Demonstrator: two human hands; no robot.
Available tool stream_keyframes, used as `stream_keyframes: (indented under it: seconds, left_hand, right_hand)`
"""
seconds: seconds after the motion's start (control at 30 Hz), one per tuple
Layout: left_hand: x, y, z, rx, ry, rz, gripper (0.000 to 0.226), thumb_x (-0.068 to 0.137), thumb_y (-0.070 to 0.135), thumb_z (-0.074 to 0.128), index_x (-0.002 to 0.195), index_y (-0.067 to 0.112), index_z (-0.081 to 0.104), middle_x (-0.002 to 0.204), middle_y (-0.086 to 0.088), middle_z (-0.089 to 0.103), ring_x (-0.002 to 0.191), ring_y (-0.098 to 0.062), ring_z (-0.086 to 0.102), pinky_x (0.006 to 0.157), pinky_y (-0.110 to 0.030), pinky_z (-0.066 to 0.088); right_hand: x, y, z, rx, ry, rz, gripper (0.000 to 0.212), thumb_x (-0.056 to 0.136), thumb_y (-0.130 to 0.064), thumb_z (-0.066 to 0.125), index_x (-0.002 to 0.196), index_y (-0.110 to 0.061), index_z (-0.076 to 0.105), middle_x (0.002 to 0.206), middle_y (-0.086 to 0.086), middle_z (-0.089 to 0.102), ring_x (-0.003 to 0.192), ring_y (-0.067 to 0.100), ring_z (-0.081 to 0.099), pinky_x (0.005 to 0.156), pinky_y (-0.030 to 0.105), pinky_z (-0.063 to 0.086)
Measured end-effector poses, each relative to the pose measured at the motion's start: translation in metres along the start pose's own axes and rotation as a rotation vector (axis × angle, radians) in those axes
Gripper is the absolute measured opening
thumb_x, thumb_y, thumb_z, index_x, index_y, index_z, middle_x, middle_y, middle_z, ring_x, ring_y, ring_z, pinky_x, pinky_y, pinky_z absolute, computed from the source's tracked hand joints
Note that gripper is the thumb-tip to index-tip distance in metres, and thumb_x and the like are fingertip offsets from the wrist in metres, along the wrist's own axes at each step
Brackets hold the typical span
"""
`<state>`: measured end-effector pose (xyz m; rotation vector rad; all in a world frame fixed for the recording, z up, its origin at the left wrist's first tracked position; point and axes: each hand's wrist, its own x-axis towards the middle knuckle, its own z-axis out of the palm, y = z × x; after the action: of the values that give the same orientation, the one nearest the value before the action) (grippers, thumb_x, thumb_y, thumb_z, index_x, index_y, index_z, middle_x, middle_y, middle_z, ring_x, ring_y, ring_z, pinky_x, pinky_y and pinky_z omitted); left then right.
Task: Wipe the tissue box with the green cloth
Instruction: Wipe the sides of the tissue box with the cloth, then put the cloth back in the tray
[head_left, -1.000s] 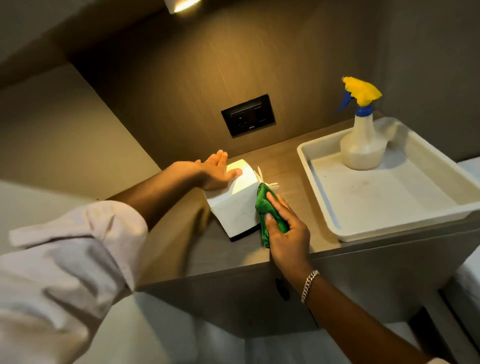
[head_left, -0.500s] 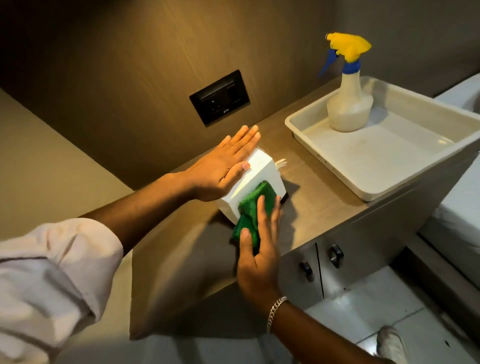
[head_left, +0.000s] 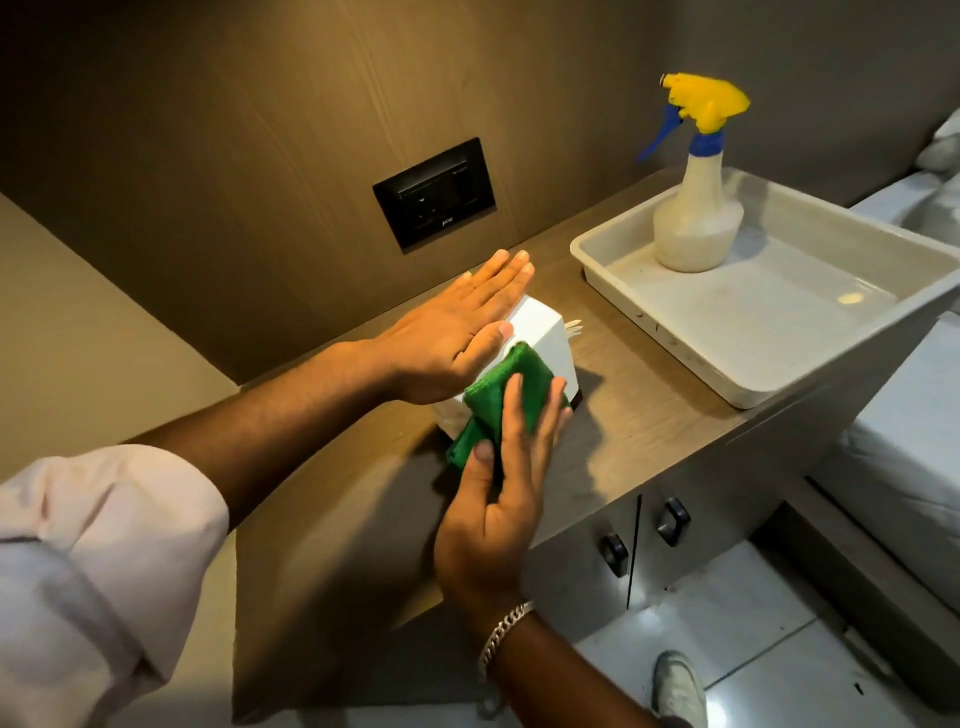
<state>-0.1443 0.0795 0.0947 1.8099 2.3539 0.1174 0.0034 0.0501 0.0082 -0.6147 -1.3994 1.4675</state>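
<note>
**Green cloth pressed to tissue box on wood-grain counter**

Nearest, at lower left: a pale rolled-up sleeve (head_left: 88, 561), forearm reaching up and right. At bottom centre, a silver chain bracelet (head_left: 503, 636) on the right wrist. Below right, glossy pale floor tiles (head_left: 753, 623) and the toe of a light shoe (head_left: 678, 686).

Right hand (head_left: 498, 499), fingers straight and only slightly spread, flat against the green cloth (head_left: 498, 395), pinning it to the near face of the tissue box (head_left: 545, 332); thumb laid on the cloth's lower edge. Not a closed grip, more a flat press. Cloth folded, bunched, covering most of that face.

Left hand (head_left: 457, 332) fully open, palm down, fingers together, resting across the top of the box; nothing gripped.

Tissue box white, upright, standing on the brown wood-grain countertop (head_left: 649, 410) near its middle, a bit of white tissue poking out at its far right side. Dark shadow cast on the counter to the right of the box.

Under the counter edge, grey cabinet doors with two dark handles (head_left: 670, 519).

Farther right, a shallow off-white plastic tray (head_left: 779, 384) on the counter, overhanging the front edge. Inside its far corner, upright, a translucent spray bottle (head_left: 696, 223) with yellow head and blue trigger.

Behind, a brown wood-effect wall panel with a black switch-and-socket plate (head_left: 434, 192). At far right, white bedding (head_left: 914, 415).
</note>
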Motion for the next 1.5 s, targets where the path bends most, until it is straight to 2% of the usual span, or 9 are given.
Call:
stream_keyframes:
  seconds: [0.13,0.27,0.4,0.6,0.73,0.93,1.03,1.2,1.5]
  left_hand:
    - [0.000,-0.003,0.001,0.001,0.012,0.018,0.064,0.094,0.045,0.009,0.151,0.018,-0.005,0.163,-0.002,-0.010,0.147,-0.010,-0.016,0.122,-0.039,-0.002]
    - [0.001,-0.005,0.004,0.009,0.010,0.006,0.064,0.095,0.045,0.012,0.151,0.020,-0.006,0.162,0.000,-0.011,0.147,-0.009,-0.015,0.122,-0.037,-0.001]
    - [0.003,-0.001,0.004,0.002,0.001,-0.005,0.065,0.094,0.047,0.012,0.150,0.021,-0.008,0.162,0.000,-0.013,0.147,-0.010,-0.015,0.122,-0.037,-0.001]
    - [0.000,-0.002,0.005,0.029,0.022,0.004,0.065,0.094,0.048,0.010,0.151,0.021,-0.007,0.162,0.001,-0.013,0.147,-0.009,-0.015,0.122,-0.035,-0.003]
    - [-0.001,0.001,-0.001,0.028,-0.007,-0.005,0.065,0.094,0.049,0.009,0.150,0.023,-0.009,0.161,0.002,-0.015,0.146,-0.009,-0.018,0.121,-0.034,-0.006]
    - [-0.001,0.010,-0.010,0.083,-0.072,-0.058,0.065,0.092,0.048,0.009,0.149,0.023,-0.012,0.161,0.000,-0.016,0.146,-0.010,-0.018,0.120,-0.035,-0.009]
    - [-0.003,0.015,-0.003,0.079,-0.026,-0.135,0.069,0.090,0.056,0.007,0.149,0.025,-0.011,0.162,0.001,-0.014,0.146,-0.011,-0.017,0.119,-0.036,-0.009]
    - [-0.012,0.031,0.018,0.016,0.133,-0.269,0.082,0.083,0.072,0.005,0.150,0.027,-0.007,0.161,0.006,-0.010,0.144,-0.007,-0.017,0.116,-0.032,-0.011]
    - [-0.016,0.051,0.033,0.086,0.189,-0.541,0.090,0.077,0.076,-0.006,0.150,0.025,-0.011,0.161,0.003,-0.012,0.147,-0.014,-0.013,0.118,-0.035,-0.007]
  right_hand:
    - [0.032,0.004,0.002,-0.039,0.064,-0.039,0.057,0.095,-0.011,0.041,0.141,-0.042,0.028,0.161,-0.007,0.008,0.148,0.015,-0.004,0.118,0.049,0.019]
    - [0.042,0.021,-0.007,-0.027,0.133,0.020,0.055,0.095,-0.001,0.043,0.141,-0.030,0.031,0.159,0.005,0.018,0.148,0.023,0.010,0.112,0.056,0.032]
    - [0.021,0.021,-0.012,-0.049,0.119,0.085,0.060,0.094,-0.001,0.046,0.137,-0.041,0.033,0.159,-0.002,0.017,0.147,0.019,0.016,0.106,0.048,0.043]
    - [-0.028,0.007,-0.021,-0.093,-0.112,0.103,0.074,0.094,0.002,0.043,0.132,-0.061,0.031,0.154,-0.035,0.005,0.147,0.015,0.015,0.108,0.047,0.042]
    - [-0.047,-0.002,-0.046,-0.098,-0.368,0.097,0.074,0.092,0.005,0.044,0.130,-0.059,0.037,0.155,-0.032,0.009,0.147,0.010,0.013,0.111,0.045,0.038]
    - [0.010,-0.031,-0.105,0.026,-0.523,0.125,0.064,0.090,0.008,0.048,0.127,-0.044,0.053,0.150,-0.023,0.034,0.137,-0.005,0.030,0.108,0.018,0.035]
    - [0.087,-0.047,-0.139,-0.003,-0.522,0.075,0.062,0.089,0.006,0.051,0.121,-0.047,0.056,0.142,-0.021,0.047,0.133,0.000,0.041,0.108,0.027,0.039]
    - [0.232,-0.055,-0.179,-0.487,-0.686,-0.145,0.063,0.089,0.010,0.048,0.130,-0.037,0.048,0.151,-0.004,0.037,0.140,0.008,0.031,0.111,0.016,0.026]
    - [0.318,0.026,-0.166,-1.193,-1.309,-0.213,0.060,0.094,-0.009,0.048,0.146,-0.029,0.025,0.161,0.007,0.006,0.146,0.037,0.003,0.118,0.053,0.014]
